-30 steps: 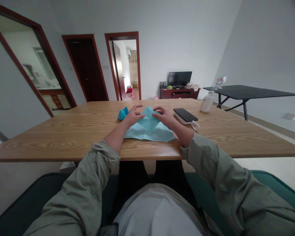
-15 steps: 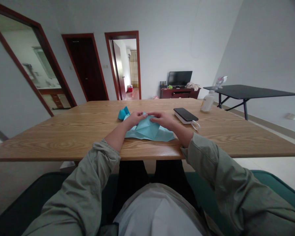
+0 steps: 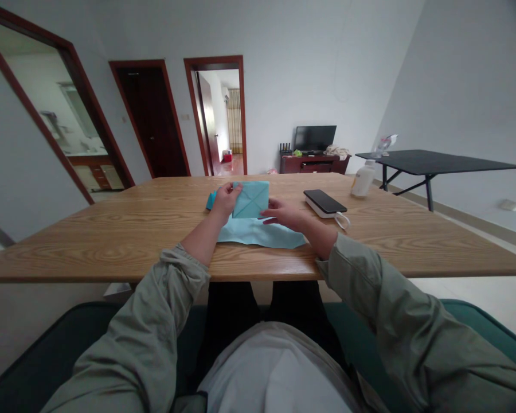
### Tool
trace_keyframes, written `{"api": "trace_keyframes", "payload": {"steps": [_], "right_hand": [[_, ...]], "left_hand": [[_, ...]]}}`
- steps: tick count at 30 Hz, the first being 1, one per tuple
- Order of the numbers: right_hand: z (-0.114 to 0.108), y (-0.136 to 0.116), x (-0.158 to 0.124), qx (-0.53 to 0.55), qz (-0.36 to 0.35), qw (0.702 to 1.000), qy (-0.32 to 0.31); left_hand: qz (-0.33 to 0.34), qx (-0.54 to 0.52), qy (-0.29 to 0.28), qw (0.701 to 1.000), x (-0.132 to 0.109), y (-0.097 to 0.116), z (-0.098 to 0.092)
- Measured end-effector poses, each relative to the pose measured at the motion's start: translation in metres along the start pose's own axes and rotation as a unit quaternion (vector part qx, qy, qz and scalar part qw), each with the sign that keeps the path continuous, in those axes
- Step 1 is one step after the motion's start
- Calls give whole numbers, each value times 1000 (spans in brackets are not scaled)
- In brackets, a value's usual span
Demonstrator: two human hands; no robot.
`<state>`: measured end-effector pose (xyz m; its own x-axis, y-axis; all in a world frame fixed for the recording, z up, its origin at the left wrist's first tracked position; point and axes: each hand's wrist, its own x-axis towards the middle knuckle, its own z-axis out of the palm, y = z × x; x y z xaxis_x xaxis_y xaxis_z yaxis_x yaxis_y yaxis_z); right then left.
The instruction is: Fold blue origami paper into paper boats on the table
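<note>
A sheet of light-blue origami paper (image 3: pixel 260 235) lies creased on the wooden table, and a folded part of it (image 3: pixel 251 199) stands raised in a squarish flap with diagonal creases. My left hand (image 3: pixel 226 201) pinches that flap's left edge. My right hand (image 3: pixel 284 213) rests just right of the flap, fingers extended toward its lower corner and holding nothing. Behind my left hand, a small folded blue paper piece (image 3: pixel 211 200) is partly hidden.
On the wooden table (image 3: pixel 112 246), a black phone (image 3: pixel 324 201) lies on a white box with a cable, right of my right hand. A white bottle (image 3: pixel 363 180) stands farther right. A dark table (image 3: pixel 434 162) stands beyond.
The paper's pointed folded part has lifted into an upright squarish flap. My left hand has risen with it, and my right hand has moved off the paper's top to the right.
</note>
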<state>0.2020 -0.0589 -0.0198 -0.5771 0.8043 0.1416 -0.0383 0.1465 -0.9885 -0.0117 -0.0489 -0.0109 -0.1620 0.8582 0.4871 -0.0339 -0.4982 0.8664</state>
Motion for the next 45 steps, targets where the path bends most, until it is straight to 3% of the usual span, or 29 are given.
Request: {"api": "trace_keyframes", "payload": {"steps": [3,7,14,21,24,29,34,37,41,43,45], "right_hand": [[3,3,-1,-32,18,999,-32],[1,6,4,-73,-7,997,1],[-5,8,11,-153,-54,985,56],[-3,8,11,-188,-92,975,76],[-4,9,14,-229,-149,959,77],[-8,13,18,-254,-233,935,86],[-9,15,15,-259,-230,936,67],[-9,12,12,-275,-232,929,88],[-9,6,7,-310,-198,922,123],[-10,2,4,-334,-217,905,151],[-9,-1,1,-391,-267,862,180]], "left_hand": [[-7,-10,-6,1000,-1,1,2],[-64,-31,-34,997,-4,4,4],[-145,20,-171,974,-14,4,8],[-238,6,-240,941,-23,9,18],[-258,4,-264,929,-25,11,20],[-221,18,-215,951,-27,13,24],[-183,47,-142,972,-27,16,25],[-144,13,-116,983,-22,15,20],[-80,1,-40,996,-11,7,11],[-59,32,6,998,-6,3,7],[-54,67,41,995,-4,-1,6]]}}
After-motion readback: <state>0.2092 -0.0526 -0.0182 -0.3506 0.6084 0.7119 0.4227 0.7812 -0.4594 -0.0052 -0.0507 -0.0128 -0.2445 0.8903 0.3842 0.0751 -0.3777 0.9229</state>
